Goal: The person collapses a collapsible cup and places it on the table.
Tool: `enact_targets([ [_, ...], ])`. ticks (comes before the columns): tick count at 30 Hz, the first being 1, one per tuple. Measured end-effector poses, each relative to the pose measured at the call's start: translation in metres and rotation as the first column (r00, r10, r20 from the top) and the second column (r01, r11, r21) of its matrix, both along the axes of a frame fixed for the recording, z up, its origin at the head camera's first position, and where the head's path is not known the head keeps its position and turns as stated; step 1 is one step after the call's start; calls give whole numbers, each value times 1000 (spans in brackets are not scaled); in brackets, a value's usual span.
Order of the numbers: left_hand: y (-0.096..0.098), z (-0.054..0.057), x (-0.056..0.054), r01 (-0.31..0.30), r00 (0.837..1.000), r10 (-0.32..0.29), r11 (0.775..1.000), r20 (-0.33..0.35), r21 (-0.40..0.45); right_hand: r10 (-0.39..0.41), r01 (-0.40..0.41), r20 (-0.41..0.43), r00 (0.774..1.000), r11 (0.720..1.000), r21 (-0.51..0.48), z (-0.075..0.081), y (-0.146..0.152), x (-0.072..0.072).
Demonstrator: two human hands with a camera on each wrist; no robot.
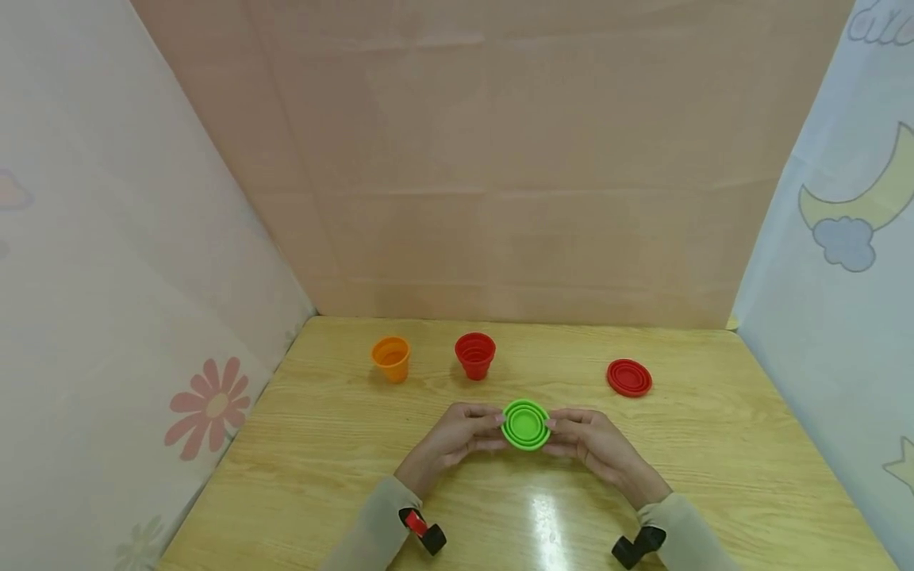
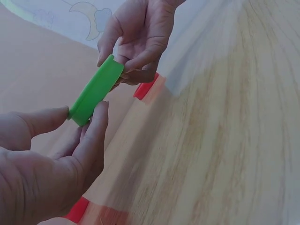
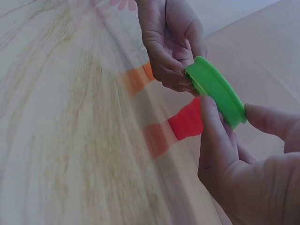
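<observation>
Above the table (image 1: 300,452), from the head view, I see the left hand (image 1: 455,438) and right hand (image 1: 597,446) both pinching a flat green cup (image 1: 525,425) by its sides, with a red cup (image 1: 475,358) and an orange cup (image 1: 392,362) standing beyond. From the left wrist, the left hand grips one edge. From the right wrist, the other edge is pinched too. It looks light and bendy, so its rim seems best to hold

Left sleeve (image 1: 377,525) and right sleeve (image 1: 691,530) plain, pale beige, long, reaching wrists. On left sleeve: black strap (image 1: 407,515), bright red piece (image 1: 416,523), small boxy black block (image 1: 433,540). On right sleeve: black band (image 1: 650,539), small dark block (image 1: 627,553). Left grip (image 1: 457,438), right grip (image 1: 601,450) bare.
</observation>
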State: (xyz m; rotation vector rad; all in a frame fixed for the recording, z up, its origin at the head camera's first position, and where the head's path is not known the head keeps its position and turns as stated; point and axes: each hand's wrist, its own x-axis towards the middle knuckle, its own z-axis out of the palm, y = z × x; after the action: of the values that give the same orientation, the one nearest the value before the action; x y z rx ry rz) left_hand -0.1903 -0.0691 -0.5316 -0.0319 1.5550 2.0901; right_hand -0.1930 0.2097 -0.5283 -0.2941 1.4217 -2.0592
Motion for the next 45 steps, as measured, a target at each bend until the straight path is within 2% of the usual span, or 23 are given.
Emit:
enact_targets([
  [10, 2, -4, 1, -25, 999, 25, 1000, 25, -16, -41, 40, 10, 999, 997, 61, -6, 0, 6],
  [19, 12, -4, -9, -36, 999, 36, 998, -6, -61, -83, 83, 0, 997, 992, 95, -10, 5, 0],
  [24, 21, -1, -19, -35, 999, 30, 992, -39, -119, -120, 120, -6, 993, 985, 126, -10, 10, -6],
  [28, 29, 1, -29, -33, 999, 28, 988, -37, -149, -151, 150, -4, 988, 977, 151, -10, 15, -12],
  [34, 47, 2, -47, -79, 997, 79, 985, -7, -156, -205, 200, 10, 979, 965, 170, -10, 24, -26],
  [39, 63, 1, -64, -125, 992, 121, 976, -30, -180, -264, 259, -8, 965, 941, 220, -8, 27, -42],
  [45, 75, -3, -79, -177, 984, 171, 959, -44, -221, -270, 274, -55, 961, 916, 292, -6, 27, -60],
])
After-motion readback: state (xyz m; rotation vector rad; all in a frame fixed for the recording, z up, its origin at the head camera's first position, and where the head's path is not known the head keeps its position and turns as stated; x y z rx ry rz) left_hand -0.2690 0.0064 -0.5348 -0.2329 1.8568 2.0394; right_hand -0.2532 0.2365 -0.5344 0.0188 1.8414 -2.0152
